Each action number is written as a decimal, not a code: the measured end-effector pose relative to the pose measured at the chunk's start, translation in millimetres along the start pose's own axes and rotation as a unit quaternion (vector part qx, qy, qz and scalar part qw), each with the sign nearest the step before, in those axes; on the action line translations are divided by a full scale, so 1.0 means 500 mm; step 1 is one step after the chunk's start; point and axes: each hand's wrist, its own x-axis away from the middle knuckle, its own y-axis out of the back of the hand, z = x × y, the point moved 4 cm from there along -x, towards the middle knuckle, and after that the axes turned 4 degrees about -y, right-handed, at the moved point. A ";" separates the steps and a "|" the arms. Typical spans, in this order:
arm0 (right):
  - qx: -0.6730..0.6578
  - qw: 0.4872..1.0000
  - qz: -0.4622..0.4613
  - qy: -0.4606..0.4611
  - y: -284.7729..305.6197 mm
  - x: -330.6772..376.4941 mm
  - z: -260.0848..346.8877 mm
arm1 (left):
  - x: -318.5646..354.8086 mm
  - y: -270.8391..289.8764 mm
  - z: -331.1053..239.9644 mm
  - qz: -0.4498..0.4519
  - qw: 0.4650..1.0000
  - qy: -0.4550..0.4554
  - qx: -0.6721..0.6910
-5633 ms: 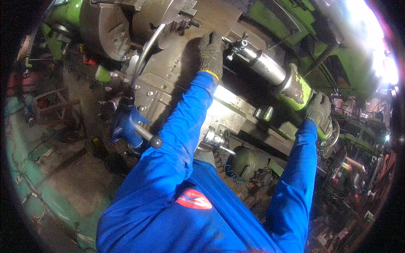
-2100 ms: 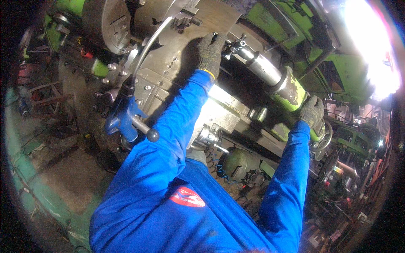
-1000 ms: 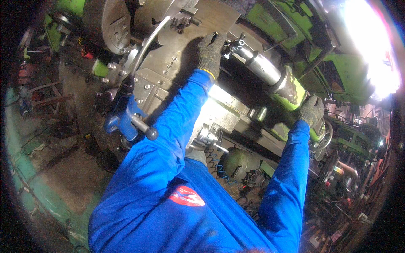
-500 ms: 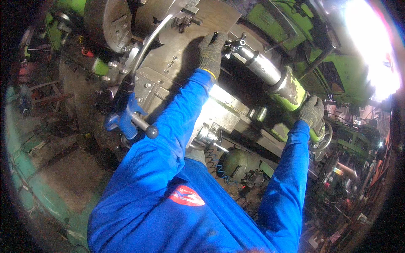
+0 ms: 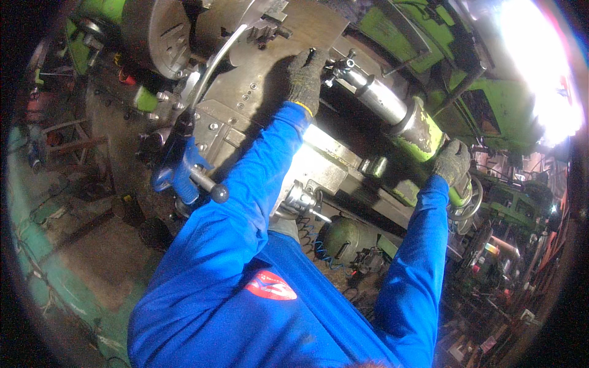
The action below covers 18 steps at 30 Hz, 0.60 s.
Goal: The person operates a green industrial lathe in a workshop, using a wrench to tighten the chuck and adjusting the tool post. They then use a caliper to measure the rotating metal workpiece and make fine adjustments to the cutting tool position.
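Note:
My left hand [image 5: 307, 80], in a dark grey knit glove with a yellow cuff edge, reaches over the lathe carriage. Its fingers are bent and drawn together around something small and dark that I cannot make out. Just to its right is the drill chuck [image 5: 345, 66] on the shiny tailstock quill [image 5: 383, 101]; the hand is beside it, and contact cannot be told. My right hand [image 5: 452, 161], gloved the same way, is curled over the rear of the green tailstock [image 5: 423, 138], above the handwheel [image 5: 471, 205]. Its fingertips are partly hidden.
The large lathe chuck [image 5: 162, 40] stands at the far left of the carriage. A blue air gun [image 5: 184, 175] and a ball-ended lever [image 5: 219, 193] are left of my left forearm. Below the cross slide sits a handle hub [image 5: 300, 199]. A bright light glares at upper right.
Both hands keep nearly the same places. The whole view has shifted very slightly; nothing is visibly taken up or let go.

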 end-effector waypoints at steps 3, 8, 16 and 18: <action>0.005 1.000 0.007 -0.009 0.004 0.004 0.007 | 0.016 -0.007 -0.029 0.014 1.000 0.006 0.000; 0.012 1.000 0.003 -0.006 0.003 0.003 0.003 | 0.019 -0.009 -0.038 0.006 1.000 0.017 -0.014; 0.018 1.000 0.007 -0.017 -0.008 0.002 -0.014 | -0.002 0.006 0.021 -0.049 0.999 0.020 -0.001; 0.017 1.000 0.002 -0.022 0.000 0.001 0.001 | -0.013 0.014 0.051 -0.074 0.994 0.040 0.071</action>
